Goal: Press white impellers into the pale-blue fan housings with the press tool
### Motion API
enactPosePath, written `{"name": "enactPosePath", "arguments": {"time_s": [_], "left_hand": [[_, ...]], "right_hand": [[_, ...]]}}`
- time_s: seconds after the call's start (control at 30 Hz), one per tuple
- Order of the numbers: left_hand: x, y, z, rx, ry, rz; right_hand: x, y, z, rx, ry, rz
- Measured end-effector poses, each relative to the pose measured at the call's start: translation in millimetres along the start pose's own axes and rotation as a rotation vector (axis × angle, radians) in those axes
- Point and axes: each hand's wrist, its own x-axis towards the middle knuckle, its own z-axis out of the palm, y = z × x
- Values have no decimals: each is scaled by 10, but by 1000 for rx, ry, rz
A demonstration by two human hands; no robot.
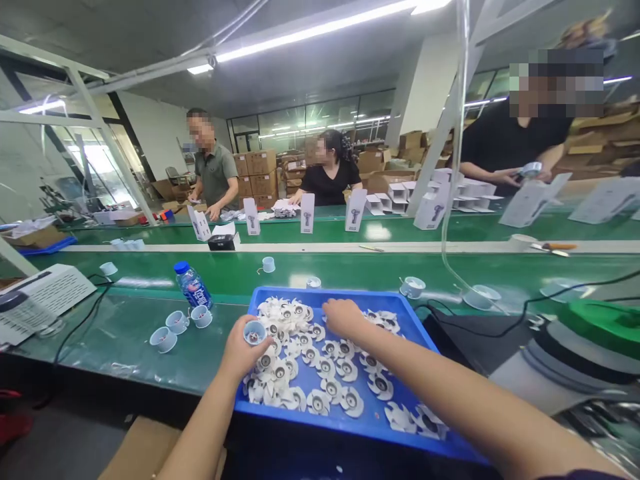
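Observation:
A blue tray (400, 319) in front of me holds several white fan impellers (320, 373). My left hand (243, 353) is closed round a small pale blue ring-shaped housing (255, 332), held over the tray's left side. My right hand (343, 317) reaches into the pile at the tray's far side, fingers curled down onto the impellers; what they hold, if anything, is hidden.
Three pale blue housings (177, 327) and a water bottle (193, 285) stand left of the tray on the green belt (150, 333). More housings (413, 287) lie beyond. White boxes (307, 213) stand on the far belt, where three people work. A cardboard box (145, 450) sits below.

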Motion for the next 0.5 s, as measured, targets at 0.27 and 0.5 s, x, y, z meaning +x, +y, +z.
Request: {"name": "enactPosePath", "arguments": {"time_s": [0.27, 0.5], "left_hand": [[-185, 328, -105, -103, -161, 108], [-274, 931, -39, 11, -310, 462]], "right_hand": [[-983, -100, -260, 1082, -183, -240], [-1241, -159, -182, 1415, -193, -293]]}}
